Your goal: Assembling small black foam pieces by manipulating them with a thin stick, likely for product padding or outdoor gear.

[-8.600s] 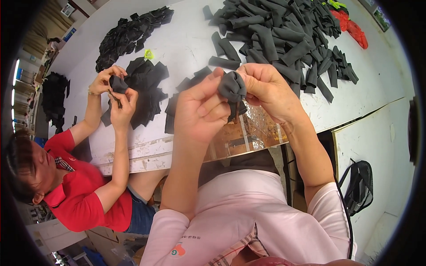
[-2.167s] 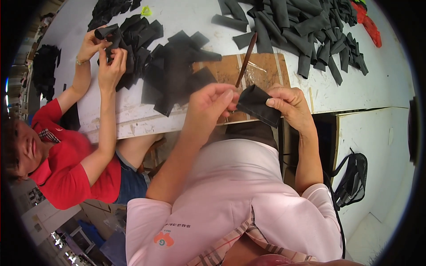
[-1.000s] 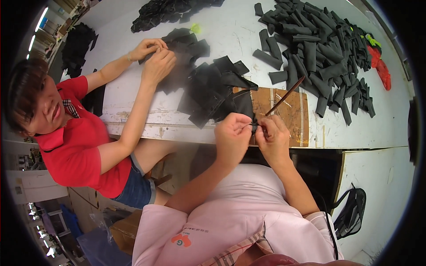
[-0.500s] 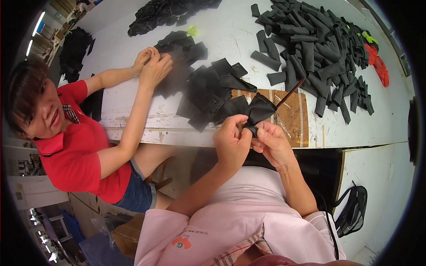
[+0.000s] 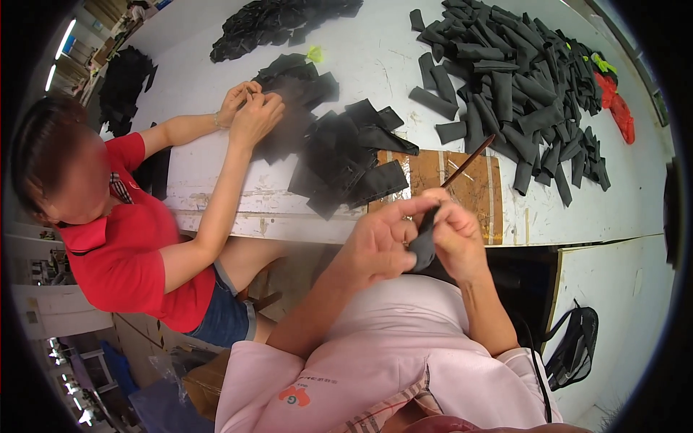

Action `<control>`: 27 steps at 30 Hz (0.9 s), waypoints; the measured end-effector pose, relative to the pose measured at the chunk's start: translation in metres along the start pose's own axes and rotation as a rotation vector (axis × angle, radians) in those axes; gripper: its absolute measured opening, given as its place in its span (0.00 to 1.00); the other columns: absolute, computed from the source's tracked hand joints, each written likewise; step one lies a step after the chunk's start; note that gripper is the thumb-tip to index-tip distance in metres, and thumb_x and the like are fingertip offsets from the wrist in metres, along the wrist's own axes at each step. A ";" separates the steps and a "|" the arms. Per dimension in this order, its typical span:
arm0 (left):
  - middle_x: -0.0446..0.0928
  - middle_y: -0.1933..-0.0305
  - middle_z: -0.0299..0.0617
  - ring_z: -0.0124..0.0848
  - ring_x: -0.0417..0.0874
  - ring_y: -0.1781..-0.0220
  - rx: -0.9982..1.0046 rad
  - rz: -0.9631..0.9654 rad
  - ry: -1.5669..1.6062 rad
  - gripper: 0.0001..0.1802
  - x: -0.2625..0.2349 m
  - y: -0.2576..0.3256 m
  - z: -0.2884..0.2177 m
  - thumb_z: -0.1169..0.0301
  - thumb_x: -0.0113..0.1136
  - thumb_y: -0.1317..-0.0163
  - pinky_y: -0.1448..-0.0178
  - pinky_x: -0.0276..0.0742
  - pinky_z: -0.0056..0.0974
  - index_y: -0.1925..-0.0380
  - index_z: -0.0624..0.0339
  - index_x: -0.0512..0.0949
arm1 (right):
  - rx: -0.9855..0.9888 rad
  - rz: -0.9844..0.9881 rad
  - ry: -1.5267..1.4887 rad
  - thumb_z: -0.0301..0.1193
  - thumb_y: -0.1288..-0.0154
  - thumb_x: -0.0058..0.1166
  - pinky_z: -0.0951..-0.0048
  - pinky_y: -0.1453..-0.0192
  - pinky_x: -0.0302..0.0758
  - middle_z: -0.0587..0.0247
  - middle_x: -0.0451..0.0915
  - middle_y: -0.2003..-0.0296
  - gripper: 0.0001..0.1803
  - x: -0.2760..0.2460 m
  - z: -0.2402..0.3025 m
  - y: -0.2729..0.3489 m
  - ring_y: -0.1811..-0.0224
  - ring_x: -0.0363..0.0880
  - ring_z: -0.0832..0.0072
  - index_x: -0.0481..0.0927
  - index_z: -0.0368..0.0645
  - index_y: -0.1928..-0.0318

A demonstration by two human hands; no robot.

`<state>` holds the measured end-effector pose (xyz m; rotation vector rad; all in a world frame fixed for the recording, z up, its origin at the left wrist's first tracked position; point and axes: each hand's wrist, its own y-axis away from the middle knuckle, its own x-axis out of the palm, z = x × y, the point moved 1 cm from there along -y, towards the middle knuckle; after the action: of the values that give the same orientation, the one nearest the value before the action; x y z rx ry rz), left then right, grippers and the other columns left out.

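In front of my chest, just off the table's near edge, a small black fabric piece (image 5: pixel 424 249) is between my two hands. My left hand (image 5: pixel 375 244) is closed on its left side, thumb at the lower end. My right hand (image 5: pixel 460 238) grips the upper right part, fingers curled and slightly blurred. Beyond my fingers a thin brown stick (image 5: pixel 469 162) slants up over a taped cardboard sheet (image 5: pixel 482 198); its lower end is hidden behind my hands. Flat black fabric pieces (image 5: pixel 339 162) lie left of the cardboard.
Rolled dark fabric tubes (image 5: pixel 512 83) are heaped at the far right, beside a red plastic bag (image 5: pixel 621 119). More black pieces (image 5: pixel 267 25) lie at the back. On my left a co-worker in a red shirt (image 5: pixel 137 238) handles black pieces. A black bag (image 5: pixel 574 343) hangs at right.
Both hands have drawn the fabric piece slightly nearer to me and turned it; it now hangs downward between them, away from the stick. The co-worker's head has turned down toward the table.
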<state>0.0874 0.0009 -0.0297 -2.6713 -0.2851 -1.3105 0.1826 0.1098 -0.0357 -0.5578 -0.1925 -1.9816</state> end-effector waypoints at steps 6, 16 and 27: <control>0.73 0.68 0.40 0.14 0.69 0.79 0.324 -0.388 -0.629 0.19 0.015 -0.008 0.011 0.85 0.51 0.50 0.79 0.62 0.18 0.54 0.68 0.69 | -0.108 -0.019 0.384 0.31 0.41 0.49 0.81 0.61 0.65 0.66 0.67 0.73 0.11 -0.013 0.012 -0.006 0.67 0.67 0.81 0.67 0.39 0.76; 0.75 0.66 0.41 0.20 0.75 0.68 0.434 -0.476 -0.774 0.07 0.022 -0.009 0.015 0.85 0.48 0.46 0.68 0.70 0.22 0.67 0.69 0.73 | 0.162 -0.056 0.288 0.31 0.40 0.47 0.86 0.73 0.63 0.73 0.65 0.78 0.10 -0.007 0.018 0.003 0.78 0.63 0.85 0.68 0.40 0.75; 0.69 0.75 0.32 0.12 0.59 0.87 -0.055 -0.041 -0.035 0.20 0.015 -0.016 0.003 0.81 0.48 0.46 0.86 0.54 0.18 0.51 0.64 0.63 | -0.011 -0.163 0.140 0.29 0.41 0.49 0.83 0.65 0.64 0.65 0.70 0.70 0.08 -0.002 0.023 0.003 0.71 0.65 0.83 0.70 0.38 0.74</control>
<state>0.0951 0.0181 -0.0185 -2.7504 -0.3137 -1.3021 0.1929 0.1188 -0.0173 -0.4190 -0.1445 -2.1724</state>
